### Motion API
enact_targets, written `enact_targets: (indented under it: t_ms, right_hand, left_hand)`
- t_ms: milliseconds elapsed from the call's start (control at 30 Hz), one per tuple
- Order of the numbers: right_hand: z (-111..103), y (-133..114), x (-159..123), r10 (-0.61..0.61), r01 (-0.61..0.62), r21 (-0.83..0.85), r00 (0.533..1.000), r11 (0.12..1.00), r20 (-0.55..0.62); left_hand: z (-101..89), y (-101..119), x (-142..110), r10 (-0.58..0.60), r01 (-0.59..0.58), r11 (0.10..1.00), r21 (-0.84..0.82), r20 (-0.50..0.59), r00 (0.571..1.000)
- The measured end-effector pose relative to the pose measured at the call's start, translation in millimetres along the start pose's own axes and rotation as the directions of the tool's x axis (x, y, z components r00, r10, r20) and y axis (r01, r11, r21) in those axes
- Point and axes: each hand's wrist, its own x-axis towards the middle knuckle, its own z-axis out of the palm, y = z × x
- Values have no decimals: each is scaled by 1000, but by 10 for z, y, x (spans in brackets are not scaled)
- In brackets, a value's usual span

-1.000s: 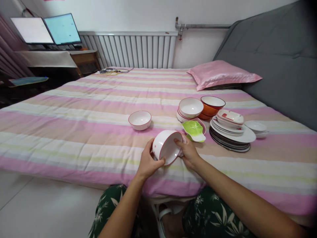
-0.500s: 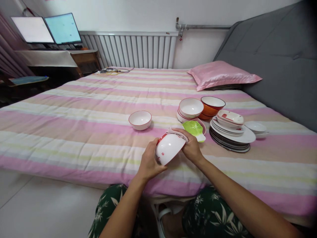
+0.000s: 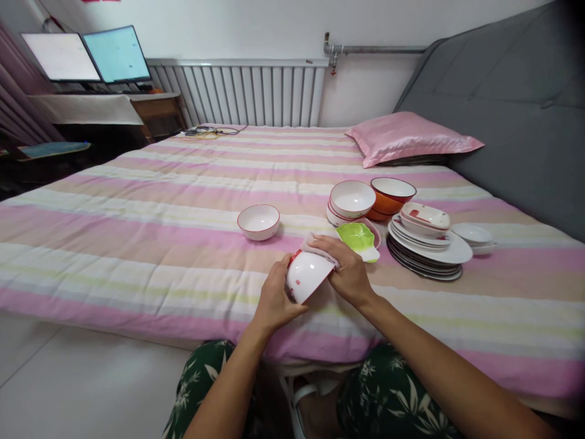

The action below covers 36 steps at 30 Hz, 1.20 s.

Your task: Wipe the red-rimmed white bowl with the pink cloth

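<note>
My left hand (image 3: 277, 299) grips a white bowl (image 3: 307, 277) with small red marks, tilted on its side with its outer wall towards me. Against the bowl's upper right side, my right hand (image 3: 350, 272) presses a pale cloth (image 3: 312, 245), its fingers closed over it. Most of the cloth is hidden under those fingers. Beyond my hands stands a single white bowl (image 3: 258, 222) with a red rim. Just past my right hand lies a green leaf-shaped dish (image 3: 356, 236).
Right of the hands are stacked white bowls (image 3: 353, 199), orange bowls (image 3: 388, 198), and a pile of plates (image 3: 459, 251) topped by rectangular dishes (image 3: 425, 216). Small white dishes (image 3: 473, 234) sit farther right. A pink pillow (image 3: 411, 139) lies by the grey headboard (image 3: 507, 110) on the striped bed (image 3: 137, 244).
My right hand has slid left with the cloth over the bowl's outer wall, covering more of it. The bowl and my left hand have barely shifted; the other dishes stay put.
</note>
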Motion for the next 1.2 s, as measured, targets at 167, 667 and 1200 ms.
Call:
enact_targets:
  t_ms: [167, 667, 1200]
  right_hand:
    - [-16, -68, 7, -53, 59, -131, 997, 990, 49]
    - [47, -146, -8, -139, 147, -275, 989, 950, 50]
    - [220, 151, -43, 510, -315, 563, 830, 764, -228]
  left_hand:
    - [12, -9, -2, -14, 14, 1000, -13, -1, 1000]
    - [52, 36, 9, -69, 69, 993, -97, 3, 998]
    - [85, 34, 50, -158, 161, 933, -321, 34, 987]
